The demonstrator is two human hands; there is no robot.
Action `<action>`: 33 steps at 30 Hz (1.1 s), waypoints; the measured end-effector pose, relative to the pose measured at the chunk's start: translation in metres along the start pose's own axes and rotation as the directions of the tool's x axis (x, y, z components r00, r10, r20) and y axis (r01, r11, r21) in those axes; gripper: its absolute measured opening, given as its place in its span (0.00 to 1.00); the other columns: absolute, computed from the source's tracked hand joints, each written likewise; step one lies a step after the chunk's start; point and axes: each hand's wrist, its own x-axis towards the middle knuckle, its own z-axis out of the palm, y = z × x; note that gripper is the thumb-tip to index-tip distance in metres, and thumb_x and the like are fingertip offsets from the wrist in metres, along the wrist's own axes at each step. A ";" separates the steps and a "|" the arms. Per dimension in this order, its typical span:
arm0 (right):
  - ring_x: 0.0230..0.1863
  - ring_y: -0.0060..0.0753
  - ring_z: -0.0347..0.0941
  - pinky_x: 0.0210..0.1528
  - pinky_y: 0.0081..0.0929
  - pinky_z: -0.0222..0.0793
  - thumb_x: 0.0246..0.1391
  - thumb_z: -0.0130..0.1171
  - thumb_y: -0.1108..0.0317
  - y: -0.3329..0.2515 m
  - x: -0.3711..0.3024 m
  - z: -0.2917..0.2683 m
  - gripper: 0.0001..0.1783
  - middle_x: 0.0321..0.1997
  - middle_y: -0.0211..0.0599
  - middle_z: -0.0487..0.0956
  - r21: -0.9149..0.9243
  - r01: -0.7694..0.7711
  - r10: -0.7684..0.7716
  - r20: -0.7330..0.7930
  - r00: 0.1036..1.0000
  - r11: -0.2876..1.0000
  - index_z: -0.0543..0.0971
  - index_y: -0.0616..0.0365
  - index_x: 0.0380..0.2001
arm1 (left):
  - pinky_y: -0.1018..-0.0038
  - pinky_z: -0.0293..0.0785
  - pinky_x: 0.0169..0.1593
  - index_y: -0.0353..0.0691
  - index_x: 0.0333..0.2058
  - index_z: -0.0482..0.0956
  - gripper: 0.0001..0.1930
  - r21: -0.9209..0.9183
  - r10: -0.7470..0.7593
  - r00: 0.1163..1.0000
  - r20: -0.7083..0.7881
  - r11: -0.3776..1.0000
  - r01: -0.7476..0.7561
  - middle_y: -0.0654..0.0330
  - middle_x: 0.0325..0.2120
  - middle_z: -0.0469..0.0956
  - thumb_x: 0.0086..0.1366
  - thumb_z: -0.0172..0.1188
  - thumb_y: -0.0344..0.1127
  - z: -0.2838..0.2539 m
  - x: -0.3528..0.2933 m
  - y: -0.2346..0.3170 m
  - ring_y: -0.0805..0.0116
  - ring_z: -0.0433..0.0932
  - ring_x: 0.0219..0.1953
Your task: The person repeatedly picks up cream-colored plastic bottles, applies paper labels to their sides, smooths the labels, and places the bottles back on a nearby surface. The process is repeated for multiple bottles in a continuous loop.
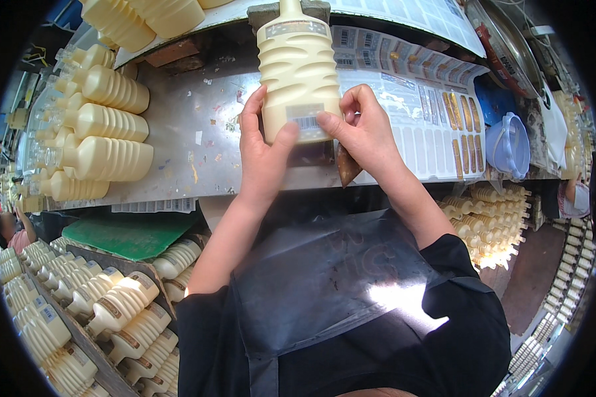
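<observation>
A cream ribbed plastic bottle [298,79] lies in front of me on the bench, its neck pointing away. My left hand [261,142] grips its left side near the base, thumb resting on the front. At the lower right, my right hand [361,129] holds the base edge, its thumb pressing a small clear barcode label [306,122] against the bottle and its index finger curled. Below that hand hangs a brown, pointed piece [347,165]; whether the hand holds it I cannot tell. The bottle's neck end rests at a grey block [263,14].
Sheets of clear and gold labels [410,119] cover the bench's right side, beside a lilac bucket [508,145]. Unlabelled bottles [112,126] are stacked at left. Crates of labelled bottles [126,301] stand lower left, near a green board [129,233]. Another person [20,233] is far left.
</observation>
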 end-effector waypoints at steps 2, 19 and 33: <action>0.36 0.40 0.77 0.41 0.36 0.75 0.48 0.75 0.47 0.002 -0.001 0.002 0.33 0.34 0.46 0.78 0.007 0.034 -0.034 -0.016 0.999 0.999 0.72 0.64 0.39 | 0.64 0.59 0.71 0.41 0.71 0.57 0.37 0.028 0.011 1.000 0.020 1.000 -0.011 0.54 0.63 0.63 0.68 0.64 0.35 0.000 0.000 0.002 0.62 0.64 0.66; 0.40 0.34 0.83 0.45 0.27 0.78 0.55 0.68 0.75 -0.042 0.003 -0.021 0.14 0.41 0.41 0.84 -0.247 0.566 -0.571 0.058 0.819 0.787 0.83 0.60 0.46 | 0.61 0.64 0.69 0.31 0.68 0.57 0.46 0.138 -0.028 0.999 -0.042 0.990 0.034 0.45 0.63 0.64 0.55 0.72 0.38 0.005 0.000 0.011 0.56 0.67 0.65; 0.35 0.30 0.77 0.42 0.29 0.73 0.64 0.61 0.58 -0.020 -0.005 -0.023 0.23 0.33 0.37 0.80 0.095 -0.015 0.015 0.003 1.000 0.995 0.75 0.62 0.55 | 0.64 0.64 0.66 0.33 0.65 0.61 0.32 0.058 0.022 0.999 -0.046 0.998 -0.019 0.49 0.57 0.69 0.71 0.62 0.44 0.006 0.010 0.012 0.61 0.69 0.60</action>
